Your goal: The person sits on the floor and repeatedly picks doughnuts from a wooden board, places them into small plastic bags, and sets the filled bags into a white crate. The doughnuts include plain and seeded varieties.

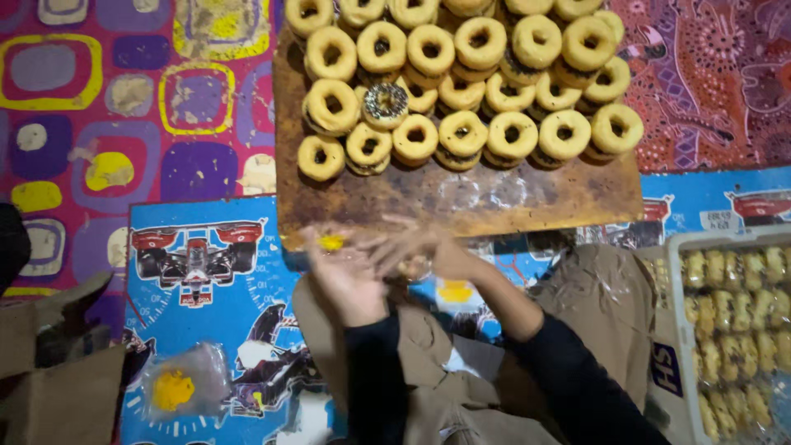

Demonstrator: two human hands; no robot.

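Just below the wooden board stacked with doughnuts, the blurred left hand pinches a small yellow piece (topping, probably) while the right hand, fingers spread, seems mid-decorating, so placing it calls for a steady reach to the board.

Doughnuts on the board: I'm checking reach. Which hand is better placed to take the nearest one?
Probably the left hand: it lies almost under the nearest doughnut, while the right hand sits farther right.
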